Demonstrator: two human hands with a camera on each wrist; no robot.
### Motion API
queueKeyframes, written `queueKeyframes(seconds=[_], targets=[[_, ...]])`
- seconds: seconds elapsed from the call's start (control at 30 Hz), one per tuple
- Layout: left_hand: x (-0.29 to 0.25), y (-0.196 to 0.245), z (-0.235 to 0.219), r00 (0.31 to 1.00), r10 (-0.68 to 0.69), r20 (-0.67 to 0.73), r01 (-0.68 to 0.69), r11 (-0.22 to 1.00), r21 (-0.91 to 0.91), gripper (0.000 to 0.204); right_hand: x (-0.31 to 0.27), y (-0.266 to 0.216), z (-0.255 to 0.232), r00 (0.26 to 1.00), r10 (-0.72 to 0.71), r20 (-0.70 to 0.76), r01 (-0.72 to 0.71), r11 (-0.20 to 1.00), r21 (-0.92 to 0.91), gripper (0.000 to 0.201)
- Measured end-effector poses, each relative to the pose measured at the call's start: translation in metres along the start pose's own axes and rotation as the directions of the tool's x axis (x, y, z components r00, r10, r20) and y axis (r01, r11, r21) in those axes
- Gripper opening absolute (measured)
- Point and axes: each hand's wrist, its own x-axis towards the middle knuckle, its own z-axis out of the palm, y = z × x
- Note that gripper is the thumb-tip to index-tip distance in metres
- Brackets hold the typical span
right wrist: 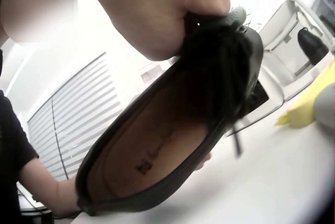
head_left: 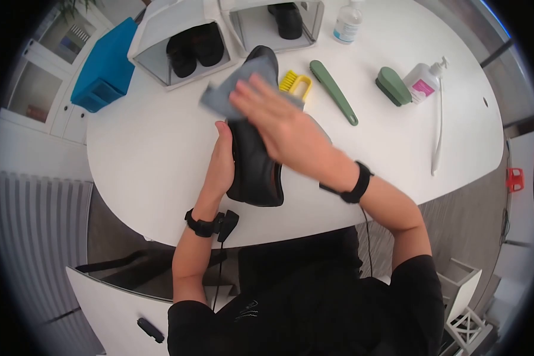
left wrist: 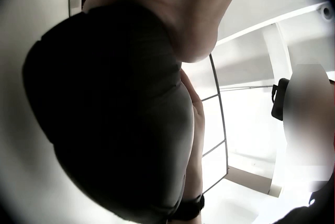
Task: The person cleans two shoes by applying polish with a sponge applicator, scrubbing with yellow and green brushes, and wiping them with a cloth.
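A black lace-up shoe (head_left: 254,178) with a tan insole (right wrist: 172,145) is held on its side over the white table, toe pointing away. My left hand (head_left: 221,160) grips it along its left side; fingertips show past the shoe's lower edge in the right wrist view. The dark sole (left wrist: 115,114) fills much of the left wrist view. Over the toe lies a grey cloth (head_left: 228,98), pressed there by the straight, blurred fingers of my right hand (head_left: 285,127). The right thumb is hidden. Laces (right wrist: 220,67) hang from the shoe.
Beyond the shoe lie a yellow brush (head_left: 299,86), a long green handled tool (head_left: 335,95) and a green brush (head_left: 393,86). A pump bottle (head_left: 422,84), a clear bottle (head_left: 347,24) and a thin white stick (head_left: 438,136) are to the right. Two boxes (head_left: 178,38) with black shoes stand behind.
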Motion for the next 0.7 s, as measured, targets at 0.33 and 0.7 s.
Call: queueKeyframes(seconds=[0.33,0.7], targets=[[0.013,0.023,-0.007,0.957,-0.29,0.032,0.25,0.76,-0.599,0.1,-0.043,-0.056,0.004,0.947,-0.136,0.291,0.127,0.991,0.051,0.047],[0.019,0.004,-0.001,0.95,-0.312,0.012,0.248,0.731,-0.635,0.089,-0.021,-0.003,0.015,0.984,-0.154,0.091,0.156,0.988,-0.017,0.04]])
